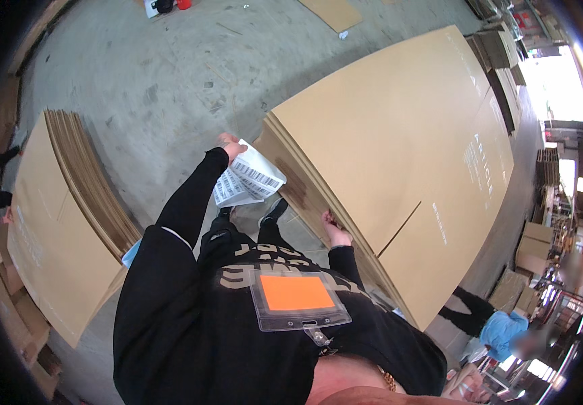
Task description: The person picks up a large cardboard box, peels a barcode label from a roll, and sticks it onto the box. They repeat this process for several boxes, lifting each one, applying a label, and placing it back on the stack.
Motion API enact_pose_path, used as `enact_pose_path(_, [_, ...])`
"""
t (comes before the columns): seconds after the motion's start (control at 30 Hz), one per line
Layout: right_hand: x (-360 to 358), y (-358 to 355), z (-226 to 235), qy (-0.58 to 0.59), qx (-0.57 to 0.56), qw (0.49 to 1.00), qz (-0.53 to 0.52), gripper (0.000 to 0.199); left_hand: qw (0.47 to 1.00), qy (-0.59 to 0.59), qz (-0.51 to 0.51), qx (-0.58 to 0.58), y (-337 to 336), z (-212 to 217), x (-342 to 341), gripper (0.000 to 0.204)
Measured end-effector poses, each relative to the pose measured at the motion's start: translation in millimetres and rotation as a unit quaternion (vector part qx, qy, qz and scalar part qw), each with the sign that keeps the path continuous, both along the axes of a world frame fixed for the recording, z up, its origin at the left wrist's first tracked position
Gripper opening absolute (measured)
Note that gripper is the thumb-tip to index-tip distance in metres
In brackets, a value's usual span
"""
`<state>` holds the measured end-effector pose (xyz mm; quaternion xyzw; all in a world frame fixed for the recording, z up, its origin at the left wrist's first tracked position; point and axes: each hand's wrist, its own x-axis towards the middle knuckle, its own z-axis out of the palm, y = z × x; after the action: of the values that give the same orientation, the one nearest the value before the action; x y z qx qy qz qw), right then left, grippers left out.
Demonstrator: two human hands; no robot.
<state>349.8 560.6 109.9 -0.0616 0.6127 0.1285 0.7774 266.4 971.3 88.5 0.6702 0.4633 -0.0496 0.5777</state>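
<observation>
Beside the cardboard stack (399, 128), left hand (231, 145) fingers pinch label sheets (247, 179); right hand (335, 233) fingers seemingly curl onto a sheet edge.

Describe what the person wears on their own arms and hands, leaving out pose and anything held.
Both arms are covered to the wrist by long black sleeves, close-fitting and plain, with no stripes or marks visible on them. The left hand and right hand are bare: no gloves, and no rings or watch can be made out. The sleeves belong to a black top with pale lettering across the chest.
</observation>
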Motion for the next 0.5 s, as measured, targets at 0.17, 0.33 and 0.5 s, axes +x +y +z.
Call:
enact_pose_path(0.17, [-9, -1, 18, 0.047, -0.025, 0.999, 0.008, 0.034, 0.996, 0.053, -0.062, -0.041, 4, -11, 32, 0.052])
enact_pose_path(0.33, [-22, -6, 35, 0.031, -0.030, 0.999, 0.014, 0.035, 0.985, -0.042, -0.078, -0.145, -1, -23, 65, 0.059])
enact_pose_path(0.5, [-3, 5, 50, 0.032, -0.013, 0.998, 0.050, 0.035, 0.966, -0.143, -0.097, -0.191, 18, -61, 109, 0.036])
